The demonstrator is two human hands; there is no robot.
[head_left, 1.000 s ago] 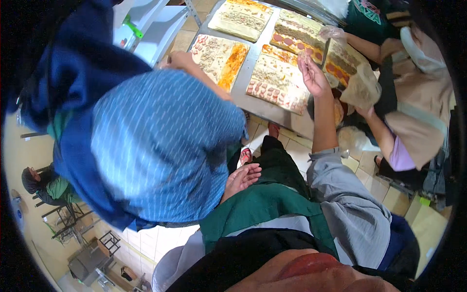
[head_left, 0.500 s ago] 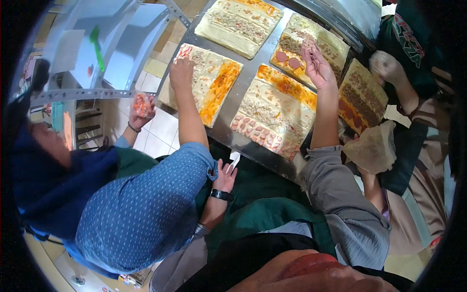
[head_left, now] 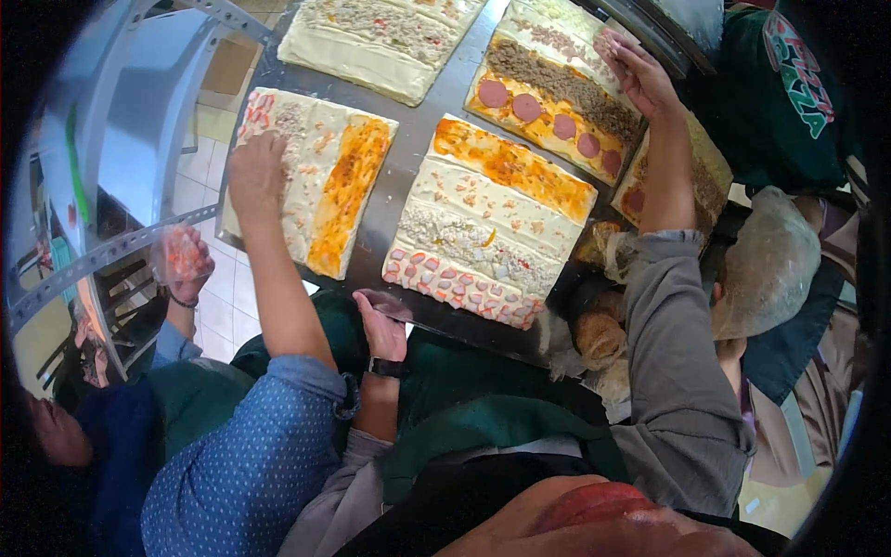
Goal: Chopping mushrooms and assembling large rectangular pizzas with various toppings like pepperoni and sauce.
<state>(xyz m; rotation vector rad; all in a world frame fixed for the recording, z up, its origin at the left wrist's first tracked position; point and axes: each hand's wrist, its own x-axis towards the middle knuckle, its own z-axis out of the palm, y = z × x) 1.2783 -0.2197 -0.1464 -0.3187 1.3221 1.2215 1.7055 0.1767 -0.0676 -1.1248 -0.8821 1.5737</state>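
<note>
My right hand (head_left: pixel 636 74) hovers over the far dough sheet (head_left: pixel 599 158), its fingertips drawn together beside a strip of pale pinkish crumbled topping (head_left: pixel 541 39). Whatever is pinched there is too small to make out. That sheet also bears brown minced meat (head_left: pixel 557 84) and a row of round sausage slices (head_left: pixel 526 107). Low at the tray's front edge, my left hand (head_left: pixel 382 330) has its fingers stretched out and holds nothing I can see. Nearest me lies a dough sheet (head_left: pixel 464 200) striped with orange sauce, pale crumbled filling and pink-and-white pieces.
All sheets lie on a dark metal tray (head_left: pixel 394 158). A co-worker's hand (head_left: pixel 257 176) works on the left sheet (head_left: pixel 311 218); their other hand holds a plastic bag of orange-pink pieces (head_left: pixel 181 253). Plastic bags (head_left: pixel 766 265) are at the right, near another person in dark green (head_left: pixel 770 102).
My right hand has moved up and outward, uncovering more sausage slices. My left hand has shifted left along the tray edge. The view has turned, and the co-worker's hand stays on the left sheet.
</note>
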